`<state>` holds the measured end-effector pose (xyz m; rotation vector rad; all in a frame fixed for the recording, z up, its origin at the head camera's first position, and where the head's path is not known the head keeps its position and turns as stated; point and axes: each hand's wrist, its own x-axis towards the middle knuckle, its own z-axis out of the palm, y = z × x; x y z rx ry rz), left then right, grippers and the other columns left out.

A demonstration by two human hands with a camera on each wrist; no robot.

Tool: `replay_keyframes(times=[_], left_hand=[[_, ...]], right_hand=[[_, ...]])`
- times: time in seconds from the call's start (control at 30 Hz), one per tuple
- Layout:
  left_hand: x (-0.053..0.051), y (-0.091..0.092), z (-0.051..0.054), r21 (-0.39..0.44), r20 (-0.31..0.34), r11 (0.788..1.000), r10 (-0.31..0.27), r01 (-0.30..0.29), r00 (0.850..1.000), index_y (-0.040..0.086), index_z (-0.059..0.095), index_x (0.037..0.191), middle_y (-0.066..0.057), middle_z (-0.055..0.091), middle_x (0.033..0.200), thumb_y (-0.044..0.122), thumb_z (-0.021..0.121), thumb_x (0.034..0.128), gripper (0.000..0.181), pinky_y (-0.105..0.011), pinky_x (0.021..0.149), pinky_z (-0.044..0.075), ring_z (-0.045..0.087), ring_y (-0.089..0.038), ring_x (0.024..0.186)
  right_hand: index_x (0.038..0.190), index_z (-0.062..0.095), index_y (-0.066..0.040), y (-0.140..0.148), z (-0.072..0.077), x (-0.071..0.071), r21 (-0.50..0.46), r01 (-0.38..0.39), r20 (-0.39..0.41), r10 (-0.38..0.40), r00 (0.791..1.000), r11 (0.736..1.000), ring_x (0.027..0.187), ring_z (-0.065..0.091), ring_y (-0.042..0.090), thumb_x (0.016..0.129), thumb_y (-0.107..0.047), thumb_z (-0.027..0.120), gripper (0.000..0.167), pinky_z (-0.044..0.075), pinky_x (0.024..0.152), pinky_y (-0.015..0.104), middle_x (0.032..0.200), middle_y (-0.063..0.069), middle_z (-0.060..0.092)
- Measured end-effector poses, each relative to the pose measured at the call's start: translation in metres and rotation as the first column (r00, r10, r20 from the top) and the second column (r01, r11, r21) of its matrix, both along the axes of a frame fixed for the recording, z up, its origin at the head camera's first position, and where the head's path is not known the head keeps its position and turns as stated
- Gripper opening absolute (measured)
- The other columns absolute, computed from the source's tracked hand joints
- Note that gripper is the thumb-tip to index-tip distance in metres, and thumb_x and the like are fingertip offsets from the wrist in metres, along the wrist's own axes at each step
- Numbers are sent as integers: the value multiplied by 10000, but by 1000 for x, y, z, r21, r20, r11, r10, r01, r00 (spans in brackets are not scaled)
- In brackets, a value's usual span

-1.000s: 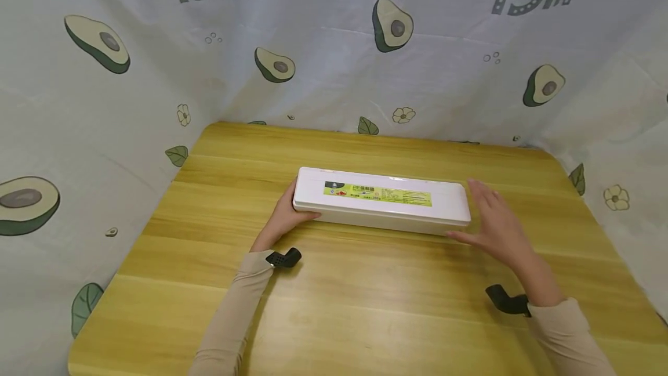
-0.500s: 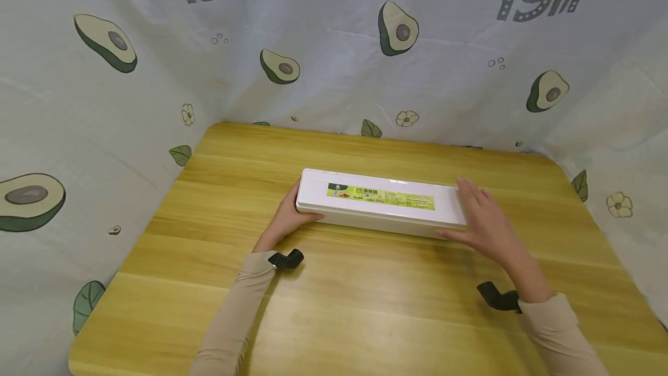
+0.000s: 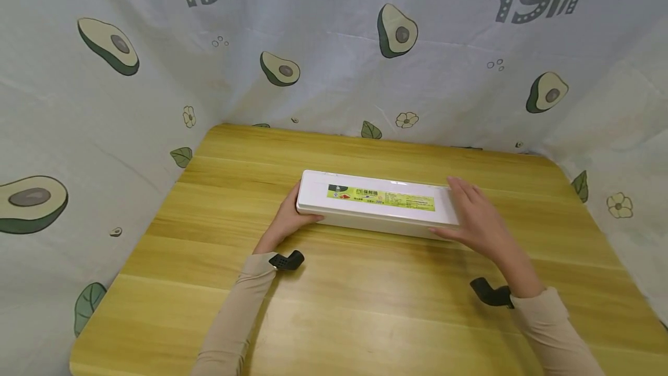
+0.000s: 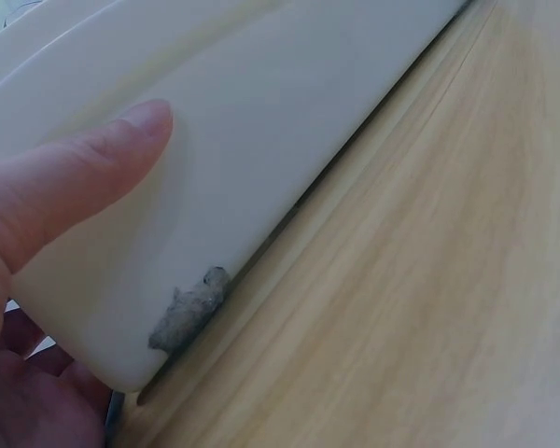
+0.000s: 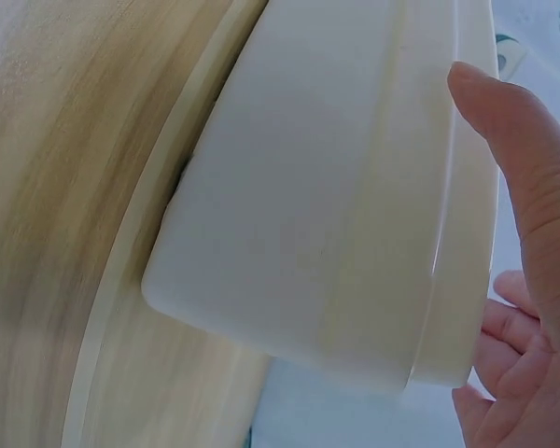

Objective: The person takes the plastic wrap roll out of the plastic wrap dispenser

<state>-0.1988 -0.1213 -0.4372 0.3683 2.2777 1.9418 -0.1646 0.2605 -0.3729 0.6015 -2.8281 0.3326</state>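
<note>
One long white box (image 3: 369, 213) lies near the middle of the wooden table (image 3: 360, 306), a green label (image 3: 381, 196) on its lid, the smaller print unreadable. A patterned curtain (image 3: 339, 103) hangs behind, its lettering cut off at the top. The left hand (image 3: 286, 220) grips the left end, thumb in front, fingers hidden in the head view. The right hand (image 3: 480, 222) covers much of the right end; whether it grips there I cannot quite tell. A grey patch (image 4: 189, 313) low on the box is hard to make out.

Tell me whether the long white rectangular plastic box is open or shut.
Shut: the flat white plastic lid lies level on the box, and no gap shows beneath it at the visible sides.
</note>
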Motion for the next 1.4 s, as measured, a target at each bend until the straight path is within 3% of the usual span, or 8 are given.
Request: replay_keyframes(times=[0.27,0.37,0.5,0.6,0.77,1.4], left_hand=[[0,0,-1,-1,-4,1000,3,-3,1000,102,180,1506,-157,335,1506,-3,777,712,999,-484,1140,245,329,-328,1374],[-5,-1,-11,3,-23,1000,9,-9,1000,133,197,1504,-138,349,1501,17,789,706,1000,-486,1135,250,337,-313,1370],[-4,-1,-12,6,-23,1000,10,-10,1000,133,204,1502,-135,353,1499,19,789,708,993,-480,1141,242,332,-309,1375],[0,-1,-3,3,-9,1000,3,-3,1000,95,201,1499,-159,353,1495,-3,778,712,981,-479,1141,243,333,-324,1374],[1,-1,-1,-3,-9,1000,5,-5,1000,91,197,1499,-157,350,1497,2,779,712,983,-474,1140,246,335,-318,1371],[-3,1,-2,-5,-48,1000,-4,4,999,45,198,1491,-192,352,1485,-43,761,709,967,-484,1128,262,351,-339,1353]], right_hand=[[1438,281,30,-4,0,-3,9,3,12,-3,1000,1000,1290,358,433,627,-437,828,1084,246,1099,557,1426,273,373],[1435,282,34,-6,0,-3,18,-1,17,0,1000,1000,1299,354,427,636,-445,821,1076,223,1121,543,1426,277,372],[1428,288,35,-11,0,-5,35,4,32,-5,999,999,1308,345,424,644,-460,813,1066,223,1125,540,1431,273,367],[1420,300,39,-15,0,-5,44,4,32,-6,999,999,1307,349,422,644,-463,811,1056,241,1113,542,1425,273,376],[1399,331,57,-20,0,-7,34,-28,0,28,1000,999,1294,370,420,636,-441,818,1034,271,1088,553,1405,275,404],[1387,349,72,-28,-3,-15,38,-78,-19,78,997,996,1279,384,416,625,-447,819,1035,292,1057,570,1388,268,426]])
